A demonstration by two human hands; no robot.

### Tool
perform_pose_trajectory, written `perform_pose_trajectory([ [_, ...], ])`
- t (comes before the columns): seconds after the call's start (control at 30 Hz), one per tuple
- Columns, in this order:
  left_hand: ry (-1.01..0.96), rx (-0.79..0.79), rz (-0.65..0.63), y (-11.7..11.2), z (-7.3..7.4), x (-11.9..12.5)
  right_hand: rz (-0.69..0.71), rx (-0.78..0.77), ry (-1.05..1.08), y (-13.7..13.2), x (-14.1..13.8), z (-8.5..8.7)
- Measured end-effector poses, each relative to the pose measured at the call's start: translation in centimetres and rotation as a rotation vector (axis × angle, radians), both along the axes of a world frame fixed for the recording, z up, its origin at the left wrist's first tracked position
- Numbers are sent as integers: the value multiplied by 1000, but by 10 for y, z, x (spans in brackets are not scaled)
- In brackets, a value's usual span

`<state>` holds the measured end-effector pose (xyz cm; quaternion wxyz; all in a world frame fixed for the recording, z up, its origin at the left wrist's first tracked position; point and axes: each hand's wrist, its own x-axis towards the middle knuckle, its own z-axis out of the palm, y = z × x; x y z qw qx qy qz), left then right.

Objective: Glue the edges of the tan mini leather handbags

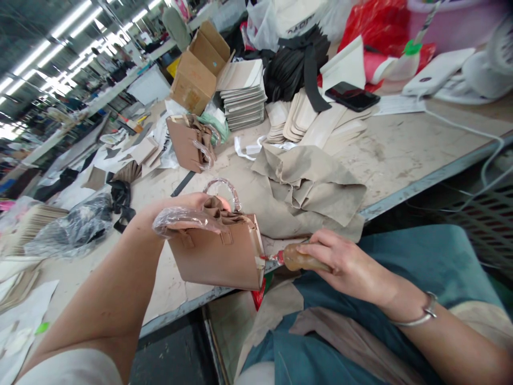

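A tan handbag (212, 256) with plastic-wrapped handles stands tilted at the table's front edge. My left hand (192, 202) reaches behind it to its open top; the fingers are mostly hidden by the bag and the crumpled brown lining (224, 211). In my right hand (340, 256) is a squeeze bottle (300, 258) with amber contents and a red collar, the fingers wrapped round it. Its tip points left and meets the bag's right side edge near the pale inner layer. Brown crumpled sheet material (312, 187) lies just behind the bag.
Another tan bag (186, 144) stands farther back, near a cardboard box (198, 69) and a stack of pale panels (242, 93). A phone (352, 96), black strips (296, 64) and a white cable (460, 123) lie to the right. Plastic-wrapped material (76, 227) is at left.
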<state>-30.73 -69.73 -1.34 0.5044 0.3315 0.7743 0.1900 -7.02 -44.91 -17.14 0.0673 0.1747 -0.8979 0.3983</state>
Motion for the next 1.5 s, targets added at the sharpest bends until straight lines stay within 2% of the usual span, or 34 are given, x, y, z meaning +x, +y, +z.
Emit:
perform_pose_trajectory([
  [0.23,122,-38,-88,4,5,9,45,-89,-123,-3,2,4],
  [0.43,170,-76,-116,1,7,14,-28,57,56,0,1,0],
  [0.6,156,-70,-82,2,7,16,35,120,83,0,2,2],
  [0.9,199,-85,-94,-2,5,17,49,-56,-62,-2,4,8],
  [1.13,208,-95,-130,-1,5,19,-41,29,35,-2,5,-5],
  [1.3,245,-108,-131,-8,4,20,-36,-2,75,-5,5,-7],
  [1.5,228,-92,-119,-7,5,25,7,-93,-9,-4,4,-6],
])
